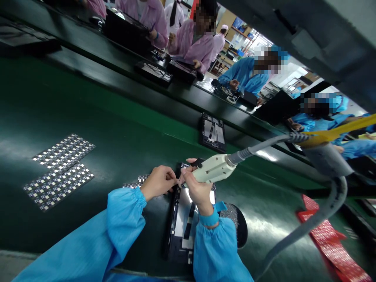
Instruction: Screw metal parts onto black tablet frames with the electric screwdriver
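Note:
My right hand [199, 190] is wrapped round a cream-coloured electric screwdriver [216, 168] with a grey cable. The tool slants across the far end of an opened tablet-like device [183, 227], and its tip is hidden by my fingers. At the device's upper left edge, my left hand [160, 182] has thumb and forefinger pinched together; anything between them is too small to make out. The device lies face down or open, showing a silvery inside with a black strip. Under my left wrist a small sheet of black-and-white parts [141, 181] partly shows.
Two patterned sheets [60, 186] lie at the left. A dark round dish [239, 225] of small metallic bits sits right of the device. Another opened device [213, 131] stands farther back. Red strips [329, 235] lie at right; a grey hose [320, 217] hangs nearby. Co-workers sit opposite.

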### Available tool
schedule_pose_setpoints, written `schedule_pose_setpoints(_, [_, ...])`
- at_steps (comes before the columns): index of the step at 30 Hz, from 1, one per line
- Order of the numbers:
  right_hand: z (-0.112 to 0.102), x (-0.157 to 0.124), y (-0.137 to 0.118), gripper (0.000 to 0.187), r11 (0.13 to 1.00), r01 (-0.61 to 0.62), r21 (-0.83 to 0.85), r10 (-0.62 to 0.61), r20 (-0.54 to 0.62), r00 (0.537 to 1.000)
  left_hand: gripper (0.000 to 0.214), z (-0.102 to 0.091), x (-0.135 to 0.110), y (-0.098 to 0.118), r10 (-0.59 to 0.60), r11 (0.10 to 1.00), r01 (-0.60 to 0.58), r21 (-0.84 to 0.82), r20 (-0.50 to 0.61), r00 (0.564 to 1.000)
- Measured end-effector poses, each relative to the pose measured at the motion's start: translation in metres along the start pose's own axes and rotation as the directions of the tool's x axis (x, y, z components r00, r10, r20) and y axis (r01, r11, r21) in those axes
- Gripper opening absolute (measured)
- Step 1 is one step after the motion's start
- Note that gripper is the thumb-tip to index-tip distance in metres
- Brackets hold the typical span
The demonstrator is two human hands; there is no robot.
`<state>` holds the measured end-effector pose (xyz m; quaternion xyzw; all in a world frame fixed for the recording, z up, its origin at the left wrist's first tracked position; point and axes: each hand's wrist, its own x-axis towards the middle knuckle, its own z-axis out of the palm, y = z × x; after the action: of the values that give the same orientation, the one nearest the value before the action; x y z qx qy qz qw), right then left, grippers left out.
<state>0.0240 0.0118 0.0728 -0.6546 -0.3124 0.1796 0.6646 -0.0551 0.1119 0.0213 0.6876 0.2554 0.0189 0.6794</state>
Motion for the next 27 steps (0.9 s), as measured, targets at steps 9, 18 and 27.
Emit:
schedule_pose_setpoints(9, [0.002,-0.001,-0.002,0.028,0.998,-0.051,-0.026,0.052,0.045,0.998,0.021,0.001,0.001,-0.004,-0.001,0.999,0.001,-0.038,0.004,1.0])
schedule_pose_setpoints(18, [0.001,-0.001,-0.002,0.022,0.998,-0.032,-0.047,0.035,0.058,0.998,0.026,-0.009,0.001,0.001,-0.045,0.999,0.045,0.007,-0.04,0.998])
schedule_pose_setpoints(27, [0.0,-0.001,-0.001,0.021,0.999,-0.035,-0.04,0.037,0.072,0.997,0.022,-0.013,-0.001,0.0,0.012,0.994,-0.002,0.112,-0.086,0.996])
